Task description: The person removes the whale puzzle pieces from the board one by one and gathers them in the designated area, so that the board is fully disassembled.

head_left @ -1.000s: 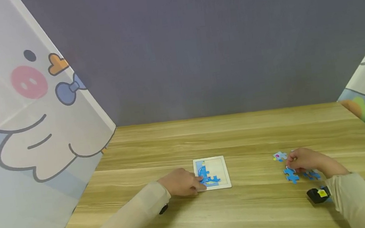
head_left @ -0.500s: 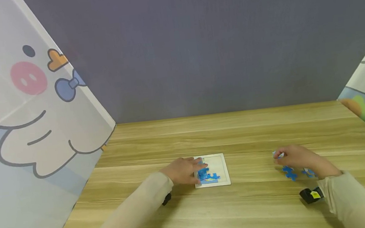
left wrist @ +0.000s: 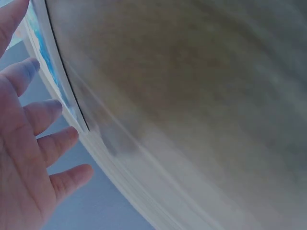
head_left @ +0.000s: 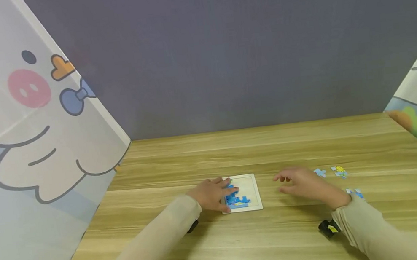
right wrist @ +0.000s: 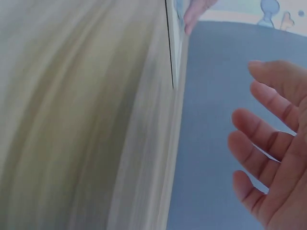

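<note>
Your left hand (head_left: pixel 211 194) spreads over the frame (head_left: pixel 251 190)'s left side, gripping nothing; your right hand (head_left: pixel 305 184), loosely bent, seemingly empty, hovers to its right, pieces (head_left: pixel 339 171) farther right.

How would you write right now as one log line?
left hand: spread over left side of puzzle tray | right hand: between puzzle tray and loose pieces, grip unclear | puzzle tray: partly filled

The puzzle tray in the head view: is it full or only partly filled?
Partly filled: in the tray, blue pieces lie at left and bottom, while its upper right is bare.
</note>
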Demonstrator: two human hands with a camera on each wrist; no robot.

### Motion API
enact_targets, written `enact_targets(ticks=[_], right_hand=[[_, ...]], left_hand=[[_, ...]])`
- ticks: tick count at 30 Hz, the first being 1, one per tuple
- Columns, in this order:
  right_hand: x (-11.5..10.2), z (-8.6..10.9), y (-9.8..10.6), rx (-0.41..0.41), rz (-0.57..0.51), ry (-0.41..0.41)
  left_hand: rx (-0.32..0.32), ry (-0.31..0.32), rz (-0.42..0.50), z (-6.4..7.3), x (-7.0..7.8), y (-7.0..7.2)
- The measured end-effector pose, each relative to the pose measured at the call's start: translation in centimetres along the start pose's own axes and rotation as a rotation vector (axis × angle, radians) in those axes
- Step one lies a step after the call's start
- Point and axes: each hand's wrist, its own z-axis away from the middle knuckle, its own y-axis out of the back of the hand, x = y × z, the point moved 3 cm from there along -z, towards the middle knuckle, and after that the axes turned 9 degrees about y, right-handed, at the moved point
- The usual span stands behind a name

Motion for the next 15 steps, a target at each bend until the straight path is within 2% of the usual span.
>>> enact_targets(ticks=[6,15], right_hand=[[-1.0,-1.7,-1.2,0.035,0.115,0.198],[-2.2,-3.2,-2.6,0.007,0.225,0.328]], left_hand=[[-0.02,0.013,-0.03,0.2,0.0,-0.1],[-0.038,0.046,-0.016,0.1,-0.1,-0.4]])
